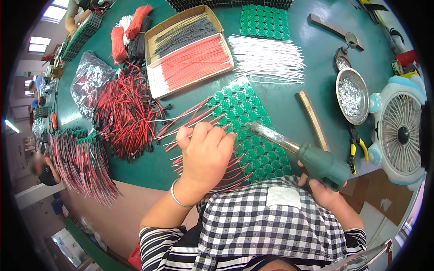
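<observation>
My left hand (205,151) is closed over the left side of a green panel of round circuit boards (266,153), its fingertips pressed together near a row of boards; what they pinch is hidden. Red, black and white wires (192,119) run out leftward from the panel, above and below that hand. In my right hand (322,193) is a thick soldering iron with a green handle (322,165). Its metal tip points left and rests on or just above the boards, close to my left fingertips; contact cannot be made out.
Loose red-black wires (126,113) and a wired panel (79,153) lie left. Beyond are a box of cut wires (151,79), white wires (269,58) and another panel (264,21). At right: a brown bar (313,119), solder dish (352,95), pliers (353,156), fan (402,133).
</observation>
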Action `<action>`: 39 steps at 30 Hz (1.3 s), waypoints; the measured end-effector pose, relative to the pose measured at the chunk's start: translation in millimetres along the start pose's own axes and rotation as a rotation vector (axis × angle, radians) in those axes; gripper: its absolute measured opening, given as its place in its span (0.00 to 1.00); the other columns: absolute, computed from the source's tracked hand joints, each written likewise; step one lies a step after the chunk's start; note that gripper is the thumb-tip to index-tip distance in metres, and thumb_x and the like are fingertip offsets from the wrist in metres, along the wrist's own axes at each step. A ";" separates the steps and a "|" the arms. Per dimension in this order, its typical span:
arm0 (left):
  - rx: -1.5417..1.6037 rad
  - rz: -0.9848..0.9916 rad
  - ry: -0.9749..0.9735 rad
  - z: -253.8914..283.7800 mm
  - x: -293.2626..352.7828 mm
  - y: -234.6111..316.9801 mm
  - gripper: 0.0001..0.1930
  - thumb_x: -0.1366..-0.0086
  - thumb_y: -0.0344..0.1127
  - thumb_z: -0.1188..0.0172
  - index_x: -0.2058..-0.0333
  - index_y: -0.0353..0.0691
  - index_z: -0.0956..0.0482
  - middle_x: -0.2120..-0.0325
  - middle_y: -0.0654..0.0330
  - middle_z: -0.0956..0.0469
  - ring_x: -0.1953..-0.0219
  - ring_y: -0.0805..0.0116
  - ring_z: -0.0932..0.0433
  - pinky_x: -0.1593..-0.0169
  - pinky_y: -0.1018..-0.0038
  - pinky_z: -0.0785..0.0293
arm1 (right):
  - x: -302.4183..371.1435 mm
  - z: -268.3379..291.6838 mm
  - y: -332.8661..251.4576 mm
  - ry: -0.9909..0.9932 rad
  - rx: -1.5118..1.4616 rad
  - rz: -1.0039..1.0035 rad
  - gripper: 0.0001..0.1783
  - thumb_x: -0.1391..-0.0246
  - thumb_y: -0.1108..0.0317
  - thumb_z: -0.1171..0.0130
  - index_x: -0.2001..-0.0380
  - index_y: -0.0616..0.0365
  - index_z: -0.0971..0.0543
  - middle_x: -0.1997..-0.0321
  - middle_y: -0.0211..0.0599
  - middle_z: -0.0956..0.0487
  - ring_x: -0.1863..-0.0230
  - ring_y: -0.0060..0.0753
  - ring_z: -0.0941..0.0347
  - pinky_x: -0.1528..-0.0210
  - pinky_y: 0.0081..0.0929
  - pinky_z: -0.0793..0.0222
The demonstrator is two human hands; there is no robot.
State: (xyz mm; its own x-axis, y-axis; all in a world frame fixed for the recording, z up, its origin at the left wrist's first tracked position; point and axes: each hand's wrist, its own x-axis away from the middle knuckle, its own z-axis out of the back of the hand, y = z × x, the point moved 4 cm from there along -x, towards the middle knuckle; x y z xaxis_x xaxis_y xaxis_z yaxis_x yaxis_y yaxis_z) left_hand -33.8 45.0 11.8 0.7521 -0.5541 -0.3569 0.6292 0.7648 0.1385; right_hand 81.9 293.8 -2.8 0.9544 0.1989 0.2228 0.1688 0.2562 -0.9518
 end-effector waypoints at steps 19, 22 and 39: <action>0.035 -0.010 -0.019 -5.8 13.1 11.5 0.06 0.50 0.34 0.38 0.70 0.47 0.19 0.76 0.70 0.29 0.65 0.72 0.30 0.54 0.64 0.46 | 2.2 -4.0 14.7 -0.004 0.069 0.016 0.21 0.52 0.76 0.52 0.52 0.67 0.28 0.66 0.39 0.22 0.70 0.27 0.26 0.59 0.29 0.29; 0.034 -0.007 -0.025 -6.6 11.8 11.6 0.06 0.51 0.34 0.38 0.71 0.47 0.20 0.76 0.70 0.29 0.65 0.71 0.30 0.54 0.64 0.46 | 0.6 -5.1 14.2 0.014 0.052 0.052 0.19 0.52 0.76 0.51 0.54 0.66 0.27 0.70 0.38 0.23 0.70 0.27 0.27 0.60 0.28 0.29; -0.022 -0.009 -0.022 -8.0 9.7 14.1 0.05 0.50 0.34 0.39 0.72 0.47 0.20 0.76 0.70 0.29 0.65 0.71 0.30 0.54 0.63 0.46 | 5.6 -4.5 20.6 0.039 -0.102 -0.014 0.26 0.50 0.77 0.52 0.45 0.65 0.32 0.51 0.43 0.25 0.70 0.29 0.25 0.63 0.27 0.28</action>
State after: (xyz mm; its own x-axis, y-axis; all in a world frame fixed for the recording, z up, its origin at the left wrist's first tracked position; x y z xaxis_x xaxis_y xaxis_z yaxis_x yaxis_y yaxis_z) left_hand -19.2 53.1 2.9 0.7505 -0.5681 -0.3376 0.6320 0.7664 0.1152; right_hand 91.8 295.9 -22.1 0.9603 0.1583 0.2297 0.2044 0.1610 -0.9656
